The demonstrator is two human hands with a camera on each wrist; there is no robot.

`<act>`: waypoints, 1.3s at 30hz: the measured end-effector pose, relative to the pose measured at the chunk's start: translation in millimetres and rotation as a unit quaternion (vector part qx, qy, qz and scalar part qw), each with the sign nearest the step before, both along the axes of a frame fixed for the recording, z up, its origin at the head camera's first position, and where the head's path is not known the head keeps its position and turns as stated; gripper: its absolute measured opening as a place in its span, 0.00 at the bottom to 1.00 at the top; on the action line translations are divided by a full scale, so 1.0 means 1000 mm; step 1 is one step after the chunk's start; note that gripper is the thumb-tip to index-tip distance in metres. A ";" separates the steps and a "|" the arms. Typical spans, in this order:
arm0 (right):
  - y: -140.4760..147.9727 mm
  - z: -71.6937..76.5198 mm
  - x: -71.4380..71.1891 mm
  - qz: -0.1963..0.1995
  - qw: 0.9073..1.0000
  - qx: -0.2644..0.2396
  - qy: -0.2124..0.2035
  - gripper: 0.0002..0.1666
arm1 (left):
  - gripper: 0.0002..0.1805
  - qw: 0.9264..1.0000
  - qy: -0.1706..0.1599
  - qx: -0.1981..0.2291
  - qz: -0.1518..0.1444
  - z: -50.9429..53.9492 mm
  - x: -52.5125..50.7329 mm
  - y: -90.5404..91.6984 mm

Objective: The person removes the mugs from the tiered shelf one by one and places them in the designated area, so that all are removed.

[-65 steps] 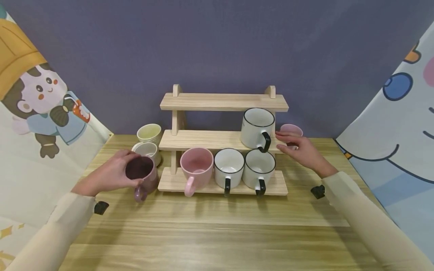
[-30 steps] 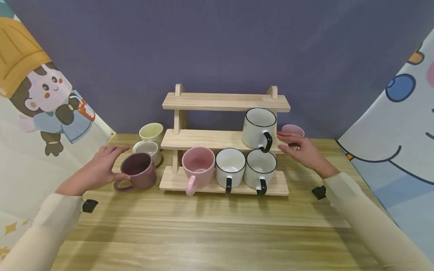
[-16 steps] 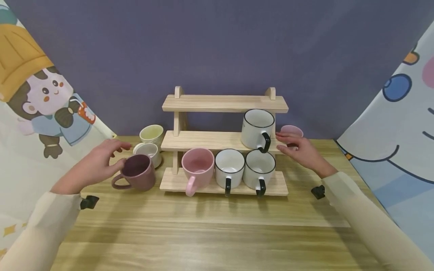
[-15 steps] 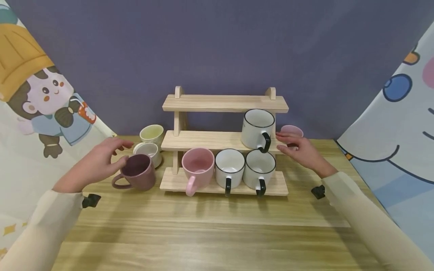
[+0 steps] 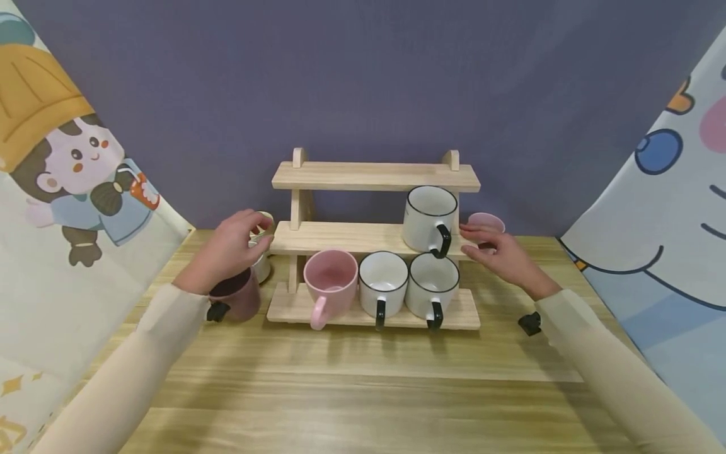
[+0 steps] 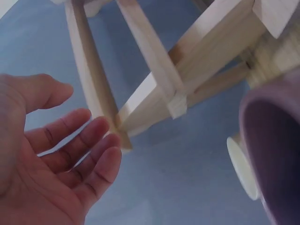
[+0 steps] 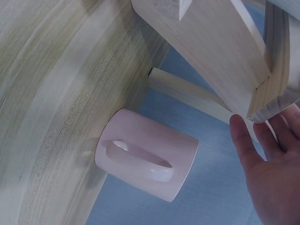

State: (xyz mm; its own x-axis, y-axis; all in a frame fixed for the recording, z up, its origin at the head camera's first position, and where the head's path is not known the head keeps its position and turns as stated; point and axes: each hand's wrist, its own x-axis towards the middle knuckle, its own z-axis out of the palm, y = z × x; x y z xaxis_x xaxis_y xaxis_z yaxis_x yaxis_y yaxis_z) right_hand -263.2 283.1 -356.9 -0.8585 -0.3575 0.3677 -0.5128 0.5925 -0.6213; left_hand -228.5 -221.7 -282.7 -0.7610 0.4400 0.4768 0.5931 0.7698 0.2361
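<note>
My left hand (image 5: 232,243) hovers above the cups left of the rack, its fingers loosely bent and holding nothing, as the left wrist view confirms. Under its wrist stands a mauve mug (image 5: 244,297), partly covered. A small white cup (image 5: 262,270) and a yellow-green cup (image 5: 264,219) are mostly hidden behind the hand. My right hand (image 5: 499,252) touches the right end of the middle board of the wooden rack (image 5: 340,236) with extended fingers; some fingertips are hidden behind the wood. Beside it on the table is a light pink mug (image 7: 145,154), handle outward.
On the rack's bottom board stand a pink mug (image 5: 331,284) and two black-rimmed white mugs, one at the middle (image 5: 384,280) and one at the right (image 5: 433,287). A third white mug (image 5: 429,219) sits at the right of the middle board. A dark cloth (image 5: 363,82) hangs behind.
My left hand earlier gripped the mauve mug, turned its handle leftward and let go. It has since moved right and back over the smaller cups. The right hand stays at the rack.
</note>
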 end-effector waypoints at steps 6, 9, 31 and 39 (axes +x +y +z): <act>-0.001 0.000 0.001 0.002 1.000 0.008 0.009 0.23 | 0.11 0.999 -0.037 -0.006 0.020 -0.006 -0.010 0.011; -0.001 0.000 0.000 0.003 1.000 0.009 0.012 0.23 | 0.12 0.999 -0.036 -0.010 0.027 -0.010 -0.015 0.013; -0.003 0.012 -0.004 0.005 0.999 0.033 0.038 0.21 | 0.11 1.000 -0.011 0.009 0.028 -0.041 -0.030 0.014; -0.028 0.048 0.008 -0.056 0.993 -0.041 0.100 0.21 | 0.11 0.999 -0.024 -0.004 0.026 -0.040 -0.030 0.014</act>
State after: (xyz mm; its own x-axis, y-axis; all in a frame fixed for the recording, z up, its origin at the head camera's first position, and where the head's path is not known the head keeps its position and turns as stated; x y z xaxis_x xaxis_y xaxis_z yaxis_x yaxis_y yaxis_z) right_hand -255.3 254.8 -309.1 -0.7978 -0.2252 0.5593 -0.5648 0.6038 -0.5625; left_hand -258.3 -208.1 -322.4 -0.8052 0.4027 0.4352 0.5400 0.8013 0.2577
